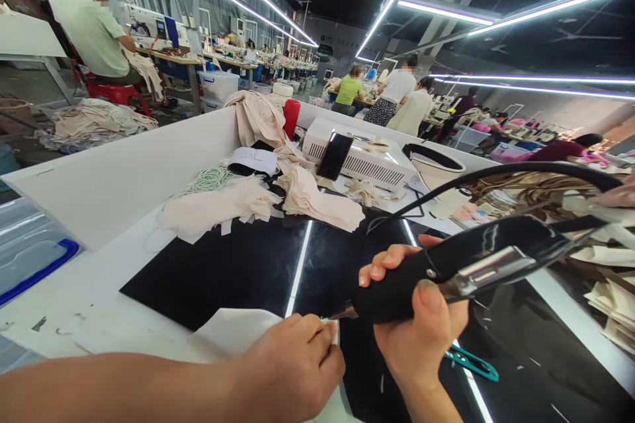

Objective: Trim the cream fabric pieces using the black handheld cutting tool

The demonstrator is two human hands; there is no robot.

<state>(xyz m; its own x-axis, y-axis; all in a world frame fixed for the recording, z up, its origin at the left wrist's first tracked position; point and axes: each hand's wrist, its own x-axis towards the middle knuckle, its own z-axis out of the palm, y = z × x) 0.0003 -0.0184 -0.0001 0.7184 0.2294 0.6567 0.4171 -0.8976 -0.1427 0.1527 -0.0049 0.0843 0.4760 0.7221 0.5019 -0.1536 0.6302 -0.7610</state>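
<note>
My left hand (297, 360) is closed in a pinch on the edge of a piece of white fabric (238, 330), near the bottom middle of the head view. In my right hand (431, 324) is a black corded hot knife (476, 244), gripped around its body with a metal lever along the side. Its narrow metal tip points left and lies right at the fingertips of my left hand, by the fabric's edge. Whether the tip touches the cloth I cannot tell. Below them lies a glossy black sheet (238, 264).
Beyond the sheet lie stacks of cream fabric pieces (317, 201), green cord (211, 177), a phone (335, 155) and a white vented box (372, 145). A teal cutter (473, 363) rests right of my right hand. White panels (124, 172) border the table. Several people work at sewing machines behind.
</note>
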